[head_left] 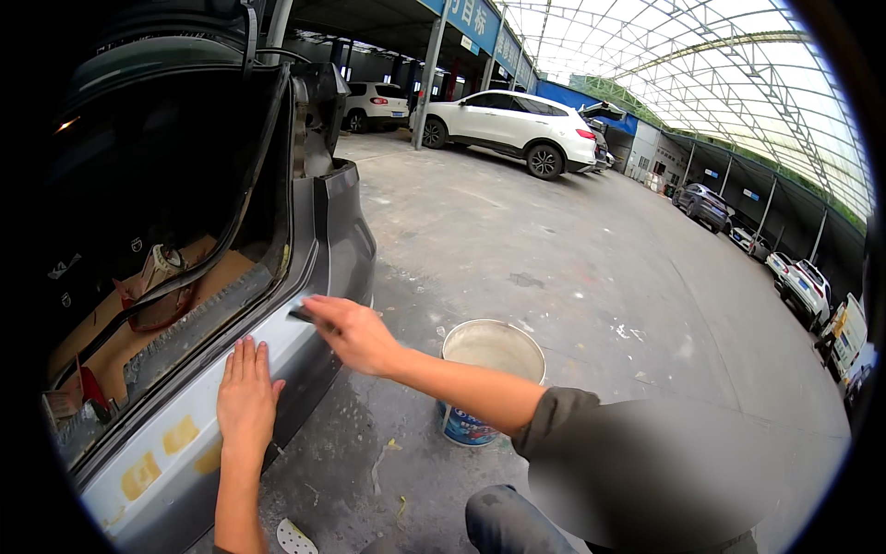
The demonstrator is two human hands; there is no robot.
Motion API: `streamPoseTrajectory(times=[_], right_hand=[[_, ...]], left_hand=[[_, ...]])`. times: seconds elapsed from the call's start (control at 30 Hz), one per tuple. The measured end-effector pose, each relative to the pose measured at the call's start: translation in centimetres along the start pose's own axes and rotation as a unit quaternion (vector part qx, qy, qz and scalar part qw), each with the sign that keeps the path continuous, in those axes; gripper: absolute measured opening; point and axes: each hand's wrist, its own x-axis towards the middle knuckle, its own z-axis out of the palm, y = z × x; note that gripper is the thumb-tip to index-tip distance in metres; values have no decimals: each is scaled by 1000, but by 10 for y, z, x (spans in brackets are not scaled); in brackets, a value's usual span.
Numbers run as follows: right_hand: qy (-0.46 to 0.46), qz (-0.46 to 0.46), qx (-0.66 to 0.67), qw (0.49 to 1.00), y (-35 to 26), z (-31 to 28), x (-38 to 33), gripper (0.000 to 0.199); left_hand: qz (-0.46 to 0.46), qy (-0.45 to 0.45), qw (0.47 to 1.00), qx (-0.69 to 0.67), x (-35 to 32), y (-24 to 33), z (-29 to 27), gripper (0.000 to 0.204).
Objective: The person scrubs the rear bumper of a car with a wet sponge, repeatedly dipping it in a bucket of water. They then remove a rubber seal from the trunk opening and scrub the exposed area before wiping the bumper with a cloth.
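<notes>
My left hand (247, 392) lies flat on the car's rear bumper (208, 388), its fingers stretched out and close together. Just ahead and to the right, my right hand (351, 334) grips a small dark sanding block (300, 315) against the upper edge of the bumper, near its corner. Most of the block is hidden under the fingers. The bumper is whitish on top and dark grey toward the corner. Nearer me than my left hand, yellowish filler patches (140, 475) mark its surface.
Left of the bumper, the open boot (171, 185) holds cardboard and a red lamp part (166, 309). Behind my right forearm stands a bucket (472, 427). A perforated pale sanding disc (295, 537) lies by my left forearm. Farther off are a white car (503, 125) and posts (432, 83).
</notes>
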Motion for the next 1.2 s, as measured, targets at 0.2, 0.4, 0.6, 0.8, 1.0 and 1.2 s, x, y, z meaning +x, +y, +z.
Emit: streamPoseTrajectory(times=[0.2, 0.4, 0.6, 0.8, 1.0, 1.2], right_hand=[[-221, -219, -152, 938, 2, 43, -21, 85], [-245, -216, -122, 937, -40, 60, -11, 85], [-302, -326, 8, 896, -157, 147, 8, 76], [-302, -273, -51, 912, -35, 66, 14, 80], [-290, -239, -59, 925, -78, 84, 3, 73], [-316, -313, -12, 896, -186, 166, 19, 73]], left_hand=[[-29, -66, 997, -32, -75, -60, -59, 70], [-164, -35, 986, -12, -192, -143, -176, 45], [-226, 117, 967, 28, -208, -151, -143, 23], [-292, 156, 926, 182, -258, -167, -169, 27], [-276, 196, 920, 195, -253, -170, -148, 35], [-290, 138, 935, 150, -248, -168, -148, 32]])
